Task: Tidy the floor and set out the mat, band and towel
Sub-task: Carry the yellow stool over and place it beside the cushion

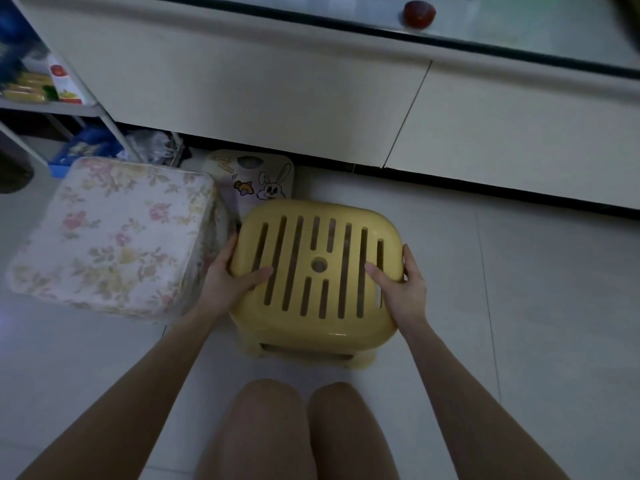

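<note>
A yellow plastic stool (317, 271) with a slotted seat stands on the pale tiled floor (519, 306) just in front of my knees. My left hand (230, 275) grips its left edge, thumb lying on the seat and fingers wrapped round the side. My right hand (398, 282) holds the right edge the same way. No mat, band or towel shows in this view.
A floral cushioned seat (110, 233) sits close to the stool's left. Behind it stands a small white stool with a rabbit drawing (256, 181). A white cabinet (277, 91) runs along the back, a shelf rack (52, 98) at far left. A red object (418, 13) lies on the cabinet top.
</note>
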`<state>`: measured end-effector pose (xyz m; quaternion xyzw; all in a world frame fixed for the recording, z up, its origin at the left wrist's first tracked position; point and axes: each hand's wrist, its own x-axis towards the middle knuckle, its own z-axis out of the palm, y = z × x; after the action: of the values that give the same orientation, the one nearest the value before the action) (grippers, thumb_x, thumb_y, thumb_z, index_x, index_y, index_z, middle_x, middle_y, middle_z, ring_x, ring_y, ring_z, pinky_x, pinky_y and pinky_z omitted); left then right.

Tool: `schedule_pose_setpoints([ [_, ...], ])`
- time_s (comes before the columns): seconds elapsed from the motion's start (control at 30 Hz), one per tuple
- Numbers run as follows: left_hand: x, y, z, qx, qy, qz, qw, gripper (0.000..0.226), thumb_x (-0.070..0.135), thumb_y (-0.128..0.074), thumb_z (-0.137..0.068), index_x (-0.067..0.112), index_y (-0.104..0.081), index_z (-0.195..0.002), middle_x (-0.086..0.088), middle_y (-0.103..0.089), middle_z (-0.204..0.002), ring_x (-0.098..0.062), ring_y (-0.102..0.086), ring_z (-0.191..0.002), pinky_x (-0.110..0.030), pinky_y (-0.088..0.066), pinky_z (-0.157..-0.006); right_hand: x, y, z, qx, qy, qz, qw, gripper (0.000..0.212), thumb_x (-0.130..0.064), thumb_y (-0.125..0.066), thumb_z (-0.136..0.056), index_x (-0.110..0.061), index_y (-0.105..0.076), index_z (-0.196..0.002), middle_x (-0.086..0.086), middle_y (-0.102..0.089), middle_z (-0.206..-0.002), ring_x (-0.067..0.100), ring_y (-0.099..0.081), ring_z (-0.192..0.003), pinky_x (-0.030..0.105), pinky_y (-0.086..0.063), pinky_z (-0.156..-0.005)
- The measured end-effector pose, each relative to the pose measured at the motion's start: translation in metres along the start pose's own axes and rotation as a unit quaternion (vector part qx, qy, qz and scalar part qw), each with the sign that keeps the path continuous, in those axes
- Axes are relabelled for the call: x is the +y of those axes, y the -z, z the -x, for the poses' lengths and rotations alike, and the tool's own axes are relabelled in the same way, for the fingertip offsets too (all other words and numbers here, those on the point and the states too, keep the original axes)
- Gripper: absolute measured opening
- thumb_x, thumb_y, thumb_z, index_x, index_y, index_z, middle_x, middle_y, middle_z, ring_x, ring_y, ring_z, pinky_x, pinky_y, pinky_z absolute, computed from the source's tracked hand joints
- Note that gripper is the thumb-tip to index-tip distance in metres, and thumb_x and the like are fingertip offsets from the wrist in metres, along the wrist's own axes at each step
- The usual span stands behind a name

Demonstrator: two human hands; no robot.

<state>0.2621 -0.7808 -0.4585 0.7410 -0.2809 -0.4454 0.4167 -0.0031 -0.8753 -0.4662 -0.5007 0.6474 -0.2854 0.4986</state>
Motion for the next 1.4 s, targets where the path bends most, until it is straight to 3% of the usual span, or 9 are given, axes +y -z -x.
schedule_pose_setpoints([
  [0.27, 0.027, 0.007, 0.032, -0.021, 0.045, -0.004, 0.999, 0.109, 0.052, -0.083, -0.059, 0.034, -0.023, -0.148, 0.005, -0.048, -0.139, -0.02, -0.048, -0.126, -0.048, -0.042, -0.103, -0.034, 0.012, 0.027, -0.016, -0.025, 0.051, 0.998, 0.087, -0.039, -0.075, -0.078, -0.024, -0.027, -0.149, -0.001, -0.045, -0.145, 0.02, -0.041, -0.133, 0.042, -0.036, -0.11],
  [0.33, 0.044, 0.012, 0.049, -0.024, 0.063, 0.001, 0.998, 0.111, 0.06, -0.081, -0.053, 0.032, -0.027, -0.147, 0.006, -0.052, -0.137, -0.018, -0.05, -0.125, -0.048, -0.044, -0.102, -0.06, 0.021, 0.042, -0.02, -0.034, 0.058, 0.998, 0.079, -0.035, -0.073, -0.082, -0.021, -0.031, -0.147, -0.005, -0.052, -0.134, 0.01, -0.049, -0.123, 0.032, -0.039, -0.104],
  [0.53, 0.137, 0.023, 0.127, -0.013, 0.029, -0.019, 0.999, 0.044, 0.015, -0.071, -0.083, 0.021, -0.054, -0.122, 0.021, -0.064, -0.106, 0.014, -0.061, -0.09, -0.011, -0.052, -0.078, -0.141, 0.057, 0.102, -0.025, -0.037, 0.067, 0.997, 0.082, -0.045, -0.073, -0.078, -0.027, -0.031, -0.147, -0.004, -0.036, -0.151, 0.022, -0.035, -0.137, 0.05, -0.033, -0.111],
  [0.63, 0.196, 0.033, 0.169, -0.005, 0.039, -0.002, 0.999, 0.052, 0.007, -0.071, -0.082, 0.027, -0.045, -0.123, 0.025, -0.054, -0.107, 0.019, -0.056, -0.091, -0.008, -0.047, -0.083, -0.197, 0.084, 0.135, -0.026, -0.046, 0.056, 0.997, 0.079, -0.045, -0.073, -0.078, -0.029, -0.035, -0.145, -0.005, -0.039, -0.149, 0.02, -0.038, -0.135, 0.049, -0.034, -0.111],
  [0.8, 0.298, 0.059, 0.259, -0.014, 0.057, -0.017, 0.998, 0.082, 0.021, -0.076, -0.079, 0.019, -0.03, -0.147, 0.003, -0.04, -0.145, -0.012, -0.039, -0.132, -0.036, -0.035, -0.109, -0.291, 0.141, 0.208, -0.024, -0.051, 0.02, 0.998, 0.07, -0.034, -0.073, -0.081, -0.025, -0.041, -0.142, -0.003, -0.043, -0.144, 0.016, -0.045, -0.126, 0.028, -0.04, -0.096],
  [1.03, 0.39, 0.069, 0.352, -0.038, -0.006, -0.022, 0.999, 0.06, 0.008, -0.072, -0.081, 0.028, -0.04, -0.128, 0.024, -0.048, -0.107, 0.025, -0.049, -0.092, -0.001, -0.04, -0.076, -0.366, 0.2, 0.293, 0.0, -0.031, -0.009, 0.999, 0.065, -0.032, -0.074, -0.082, -0.02, -0.046, -0.139, -0.003, -0.049, -0.138, 0.013, -0.05, -0.116, 0.024, -0.039, -0.087],
  [1.17, 0.415, 0.07, 0.387, -0.064, -0.015, -0.006, 0.998, 0.069, 0.017, -0.076, -0.078, 0.022, -0.041, -0.137, 0.011, -0.049, -0.127, -0.006, -0.046, -0.118, -0.015, -0.039, -0.086, -0.382, 0.226, 0.328, 0.025, -0.026, -0.019, 0.999, 0.064, -0.032, -0.073, -0.082, -0.019, -0.047, -0.139, -0.001, -0.051, -0.139, 0.013, -0.05, -0.116, 0.026, -0.041, -0.091],
  [1.27, 0.423, 0.07, 0.41, -0.114, -0.036, -0.015, 0.993, 0.056, 0.016, -0.076, -0.077, 0.019, -0.051, -0.128, 0.006, -0.061, -0.121, -0.015, -0.058, -0.112, -0.029, -0.051, -0.091, -0.384, 0.244, 0.357, 0.059, -0.024, -0.039, 0.997, 0.063, -0.03, -0.073, -0.082, -0.016, -0.048, -0.138, 0.0, -0.052, -0.137, 0.013, -0.05, -0.114, 0.025, -0.041, -0.09],
  [1.4, 0.431, 0.067, 0.443, -0.157, -0.061, -0.039, 0.985, 0.079, 0.022, -0.078, -0.076, 0.022, -0.036, -0.144, 0.005, -0.049, -0.139, -0.015, -0.048, -0.125, -0.04, -0.041, -0.105, -0.378, 0.267, 0.407, 0.116, -0.023, -0.066, 0.991, 0.061, -0.028, -0.074, -0.082, -0.017, -0.049, -0.137, 0.003, -0.054, -0.136, 0.014, -0.052, -0.113, 0.025, -0.041, -0.09],
])
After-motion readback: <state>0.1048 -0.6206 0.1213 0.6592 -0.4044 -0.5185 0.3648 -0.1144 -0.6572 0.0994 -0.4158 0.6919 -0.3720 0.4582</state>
